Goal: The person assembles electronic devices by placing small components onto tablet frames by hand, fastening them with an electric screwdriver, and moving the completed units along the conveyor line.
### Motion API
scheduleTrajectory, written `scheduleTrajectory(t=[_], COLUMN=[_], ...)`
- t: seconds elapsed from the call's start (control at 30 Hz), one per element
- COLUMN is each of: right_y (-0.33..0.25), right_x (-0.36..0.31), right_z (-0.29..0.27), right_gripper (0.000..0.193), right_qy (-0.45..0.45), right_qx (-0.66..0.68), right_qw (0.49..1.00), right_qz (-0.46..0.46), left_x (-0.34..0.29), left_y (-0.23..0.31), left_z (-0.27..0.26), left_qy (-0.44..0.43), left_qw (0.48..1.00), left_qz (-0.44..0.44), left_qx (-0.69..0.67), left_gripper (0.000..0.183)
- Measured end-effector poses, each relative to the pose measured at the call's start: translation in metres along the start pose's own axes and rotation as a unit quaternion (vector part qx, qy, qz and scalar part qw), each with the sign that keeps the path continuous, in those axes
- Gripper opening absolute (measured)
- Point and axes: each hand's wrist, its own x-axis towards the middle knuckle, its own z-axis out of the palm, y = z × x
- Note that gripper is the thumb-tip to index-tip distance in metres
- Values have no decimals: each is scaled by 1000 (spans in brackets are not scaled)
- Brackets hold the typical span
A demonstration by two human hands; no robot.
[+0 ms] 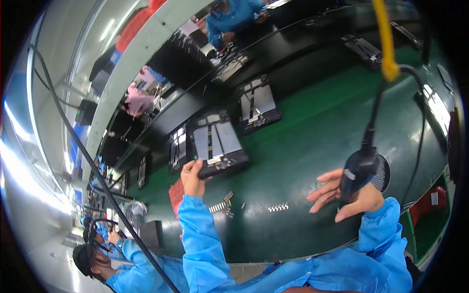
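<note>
My left hand [193,179] pinches the near left corner of a black tablet-like device [217,141] with its inside exposed, showing grey battery-like panels and dark strips. Its fingers close on the edge. On the right, my right hand [359,200] has its fingers and thumb stretched apart. A black tool [360,168] hanging on a cable overlaps this hand and hides part of the palm; no grip on it shows. Small silver parts [278,207] lie in rows on the green bench between my hands, with more metal strips [222,205] beside my left sleeve.
Another opened device [259,102] lies behind the held one, and one [179,146] is close at its left. Red bubble wrap [176,195] lies by my left forearm. A yellow cord [386,39] hangs at right. A co-worker in blue [146,268] sits at left.
</note>
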Motion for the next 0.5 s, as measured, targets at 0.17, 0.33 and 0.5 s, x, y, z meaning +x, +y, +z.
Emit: scheduleTrajectory(t=[0.17, 0.33, 0.5], right_y=[13, 15, 14], right_x=[-4, -4, -6], right_z=[-15, -19, -20], right_gripper=[78, 77, 74], right_qy=[-26, -13, 48], right_qx=[-21, -25, -25], right_qw=[999, 999, 998], right_qz=[-29, -31, -32], left_x=[71, 68, -71], left_y=[-2, -19, -34], left_z=[5, 20, 96], left_qy=[64, 62, -275], left_qw=[987, 816, 701], left_qz=[-12, 198, 284], left_qx=[147, 540, 594], left_gripper=[57, 71, 54])
